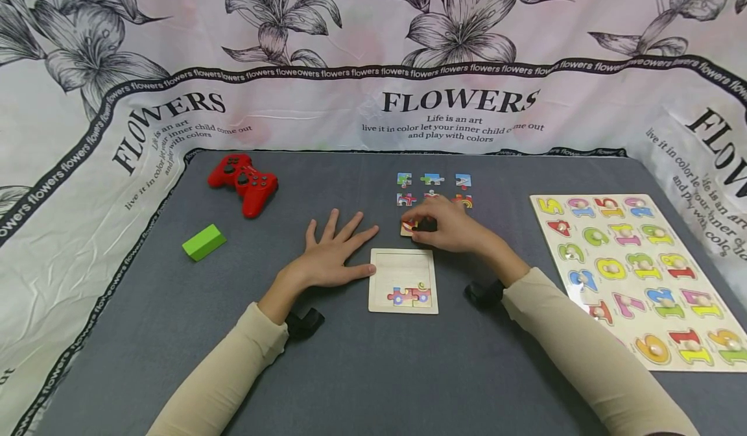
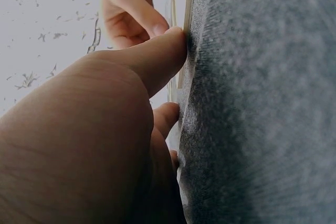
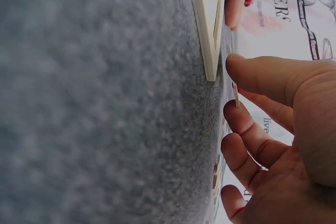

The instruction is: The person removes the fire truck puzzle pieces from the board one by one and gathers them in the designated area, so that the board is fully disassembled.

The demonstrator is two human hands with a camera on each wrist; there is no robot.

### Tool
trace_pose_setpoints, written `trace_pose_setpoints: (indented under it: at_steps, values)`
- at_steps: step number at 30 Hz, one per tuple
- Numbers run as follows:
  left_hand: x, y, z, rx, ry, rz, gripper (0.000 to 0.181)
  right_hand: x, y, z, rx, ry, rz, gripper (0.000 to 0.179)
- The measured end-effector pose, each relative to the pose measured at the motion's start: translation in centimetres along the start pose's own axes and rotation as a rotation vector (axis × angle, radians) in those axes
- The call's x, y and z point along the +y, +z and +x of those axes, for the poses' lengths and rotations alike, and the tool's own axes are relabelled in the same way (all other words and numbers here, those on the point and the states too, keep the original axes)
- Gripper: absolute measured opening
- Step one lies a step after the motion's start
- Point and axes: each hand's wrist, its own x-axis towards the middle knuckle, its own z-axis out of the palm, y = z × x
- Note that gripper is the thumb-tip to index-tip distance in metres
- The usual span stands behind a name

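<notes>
A square wooden puzzle tray (image 1: 401,267) lies in front of me, with two joined pieces (image 1: 403,297) of a vehicle picture along its lower part. My left hand (image 1: 323,259) rests with fingers spread on the grey cloth, its thumb touching the tray's left edge. Just beyond the tray's far edge, my right hand (image 1: 452,227) pinches a small jigsaw piece (image 1: 406,230) between thumb and fingers. In the right wrist view that piece (image 3: 235,95) shows edge-on as a thin sliver. Other jigsaw pieces (image 1: 432,179) lie in two rows past the right hand, partly covered by it.
A red game controller (image 1: 245,183) and a green block (image 1: 204,242) sit at the left. On the right lies a large number puzzle board (image 1: 601,231), partly under the right forearm in the head view. White flower-print cloth (image 1: 327,111) borders the grey cloth.
</notes>
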Motion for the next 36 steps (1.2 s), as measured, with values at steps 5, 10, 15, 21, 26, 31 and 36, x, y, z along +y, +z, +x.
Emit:
trace_pose_setpoints:
  at_steps: [5, 10, 15, 21, 26, 31, 36]
  values:
    - [0.1, 0.1, 0.0, -0.001, 0.002, -0.006, 0.078, 0.0, -0.1, 0.4, -0.019, 0.010, -0.021, 0.034]
    - [0.2, 0.0, 0.0, 0.000, 0.005, -0.008, 0.078, 0.1, 0.0, 0.6, -0.021, 0.023, -0.030, 0.035]
    - [0.2, -0.1, 0.0, 0.000, 0.010, -0.012, 0.078, 0.2, 0.1, 0.9, -0.023, 0.047, -0.034, 0.035]
    - [0.1, -0.1, 0.0, 0.003, 0.008, -0.020, 0.077, 0.0, 0.1, 1.2, -0.023, 0.057, -0.032, 0.034]
    - [0.2, -0.2, -0.1, 0.001, 0.007, -0.027, 0.077, -0.1, 0.1, 1.3, -0.022, 0.070, -0.025, 0.034]
    - [0.3, -0.3, -0.2, 0.002, 0.005, -0.019, 0.078, -0.1, 0.2, 1.4, -0.024, 0.078, -0.016, 0.032]
    - [0.2, -0.2, -0.1, 0.006, 0.006, -0.014, 0.077, 0.1, 0.3, 1.6, -0.023, 0.066, -0.021, 0.033]
